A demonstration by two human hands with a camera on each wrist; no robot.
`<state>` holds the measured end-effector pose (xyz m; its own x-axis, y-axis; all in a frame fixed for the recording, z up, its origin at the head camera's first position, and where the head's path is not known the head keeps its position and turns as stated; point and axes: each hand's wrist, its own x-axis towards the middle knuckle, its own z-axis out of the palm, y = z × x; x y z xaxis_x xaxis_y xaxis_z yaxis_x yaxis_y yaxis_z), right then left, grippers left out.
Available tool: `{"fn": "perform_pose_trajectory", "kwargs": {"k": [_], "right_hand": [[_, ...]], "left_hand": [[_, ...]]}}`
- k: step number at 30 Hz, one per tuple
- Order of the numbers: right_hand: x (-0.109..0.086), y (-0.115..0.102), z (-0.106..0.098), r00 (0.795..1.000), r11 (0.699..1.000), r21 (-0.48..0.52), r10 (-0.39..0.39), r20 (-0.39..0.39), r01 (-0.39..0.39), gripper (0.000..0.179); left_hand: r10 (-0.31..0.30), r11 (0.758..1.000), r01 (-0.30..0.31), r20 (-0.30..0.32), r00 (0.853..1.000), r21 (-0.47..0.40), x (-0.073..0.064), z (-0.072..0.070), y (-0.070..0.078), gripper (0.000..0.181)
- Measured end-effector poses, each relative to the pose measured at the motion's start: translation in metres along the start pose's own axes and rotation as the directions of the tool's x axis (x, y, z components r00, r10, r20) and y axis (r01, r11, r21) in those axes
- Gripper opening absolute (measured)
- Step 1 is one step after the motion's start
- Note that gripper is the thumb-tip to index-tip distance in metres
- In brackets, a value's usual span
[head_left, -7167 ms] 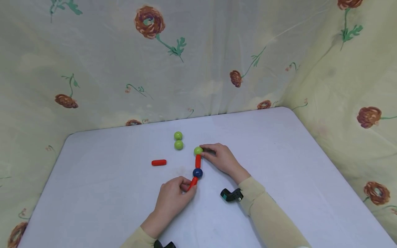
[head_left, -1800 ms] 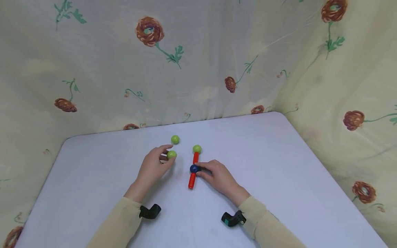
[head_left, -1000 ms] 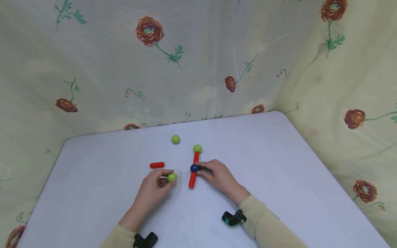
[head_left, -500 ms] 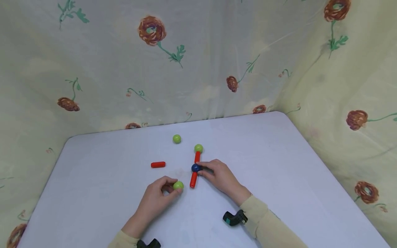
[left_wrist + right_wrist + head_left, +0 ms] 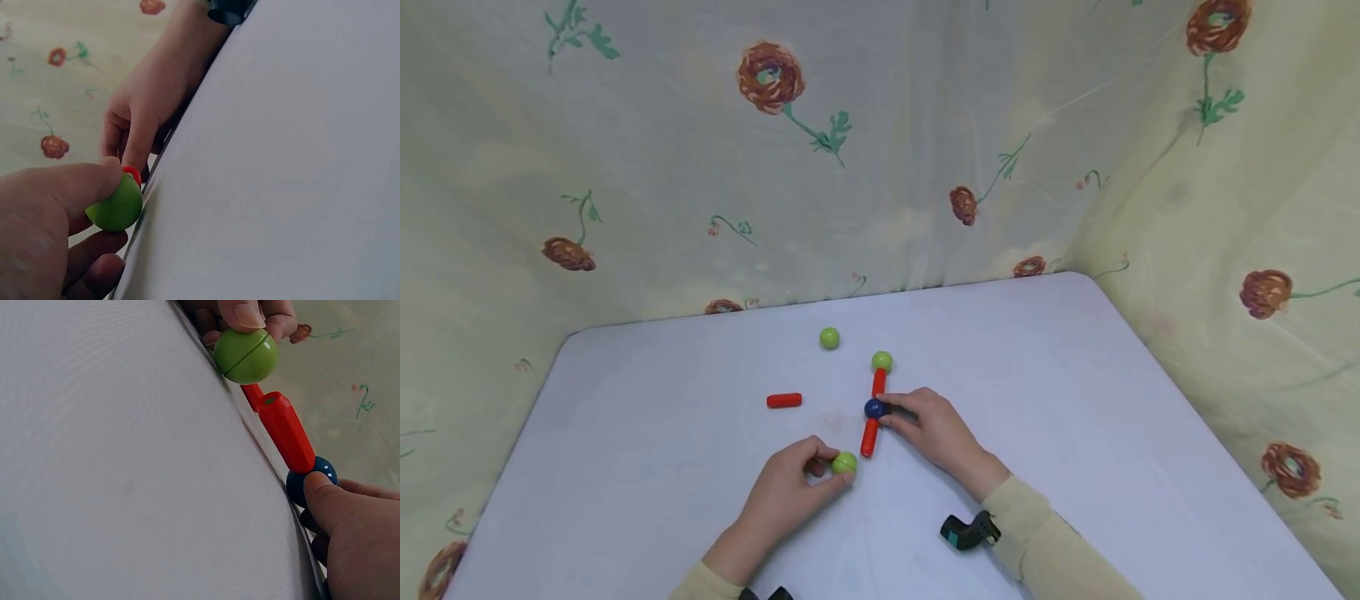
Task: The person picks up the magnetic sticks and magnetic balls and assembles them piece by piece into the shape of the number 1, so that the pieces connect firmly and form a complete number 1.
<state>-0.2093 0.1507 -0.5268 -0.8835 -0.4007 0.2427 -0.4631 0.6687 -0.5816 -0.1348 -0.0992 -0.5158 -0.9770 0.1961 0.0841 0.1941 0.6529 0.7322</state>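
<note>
My left hand (image 5: pixel 793 492) pinches a green ball (image 5: pixel 845 462) between thumb and fingers; a seam line runs around the ball in the right wrist view. Just up and to the right of it is the free end of a red rod (image 5: pixel 286 432). That rod joins a dark blue ball (image 5: pixel 875 408), which my right hand (image 5: pixel 940 429) pinches with thumb and forefinger. From the blue ball's far side a second red rod (image 5: pixel 879 382) leads to another green ball (image 5: pixel 882 361), all in one nearly straight line. A gap shows between the held green ball and the near rod's end.
On the white table (image 5: pixel 647 450) a loose red rod (image 5: pixel 784 401) lies left of the joined pieces. Farther back sits a loose green ball (image 5: pixel 829 337). A flower-patterned curtain (image 5: pixel 880 167) stands behind the table's far edge.
The left hand took one of the two loose green balls and brought it toward me and right, near the rod's free end. The right hand moved from the far green ball to the blue ball.
</note>
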Motion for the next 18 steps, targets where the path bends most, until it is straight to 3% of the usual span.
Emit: {"fn": "perform_pose_trajectory", "kwargs": {"k": [8, 18], "right_hand": [[0.001, 0.001, 0.002, 1.0, 1.0, -0.006, -0.015, -0.012, 0.015, 0.04], [0.002, 0.0, 0.003, 1.0, 1.0, 0.008, 0.005, -0.026, -0.005, 0.039]], "left_hand": [[0.094, 0.995, -0.094, 0.001, 0.996, 0.025, 0.0, 0.004, 0.006, 0.027], [0.111, 0.993, -0.111, -0.006, 0.994, 0.048, 0.002, 0.011, 0.015, 0.031]]}}
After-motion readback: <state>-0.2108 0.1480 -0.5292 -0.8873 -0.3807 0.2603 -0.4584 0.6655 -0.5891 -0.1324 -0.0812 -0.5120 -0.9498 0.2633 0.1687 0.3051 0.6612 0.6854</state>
